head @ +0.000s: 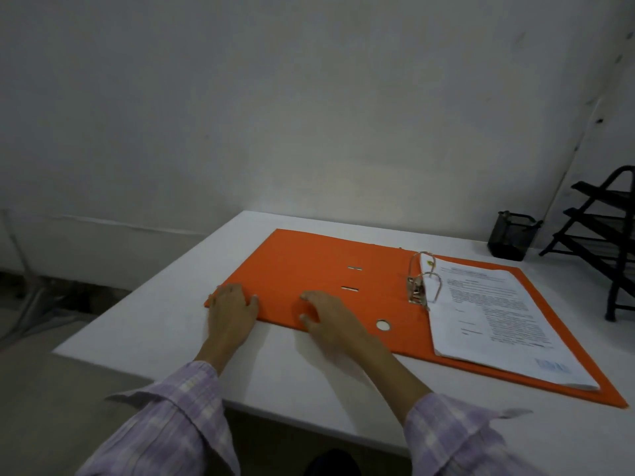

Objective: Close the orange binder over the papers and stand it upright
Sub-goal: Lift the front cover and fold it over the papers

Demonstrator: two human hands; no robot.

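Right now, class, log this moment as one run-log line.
binder: open flat | papers: on rings | left hand, right hand: on cover's near edge

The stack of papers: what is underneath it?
The papers lie on the right half of the open orange binder, threaded on its metal rings. The cover beneath shows only as an orange border; the rest is hidden.

Printed text on the papers [494,304]: too small and blurred to read. Black wire rack [604,235]: cut off by the right edge. Right hand [330,317]: motion-blurred, fingertip contact with the orange binder [309,266] unclear. Sleeves [165,431]: cropped at the bottom edge.
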